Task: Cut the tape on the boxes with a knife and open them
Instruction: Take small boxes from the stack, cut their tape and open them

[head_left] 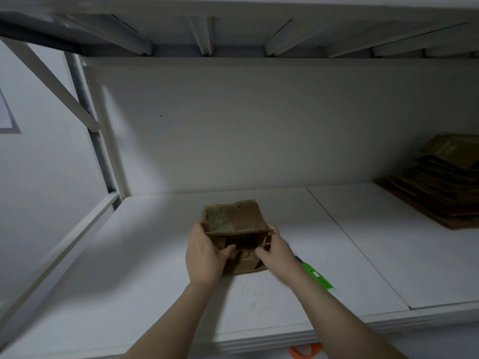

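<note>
A small worn cardboard box (234, 216) sits on the white shelf board (145, 255), its near end open toward me. My left hand (204, 252) grips the box's left side with its thumb hooked into the opening. On the other side my right hand (274, 251) grips the right side, thumb also inside. A green utility knife (317, 275) lies flat on the shelf just right of my right wrist, held by neither hand.
A stack of flattened cardboard (438, 185) lies at the shelf's back right. Another shelf's underside (233, 35) hangs overhead, and a white metal upright (101, 130) stands at the left. Something orange (305, 352) shows below the shelf's front edge.
</note>
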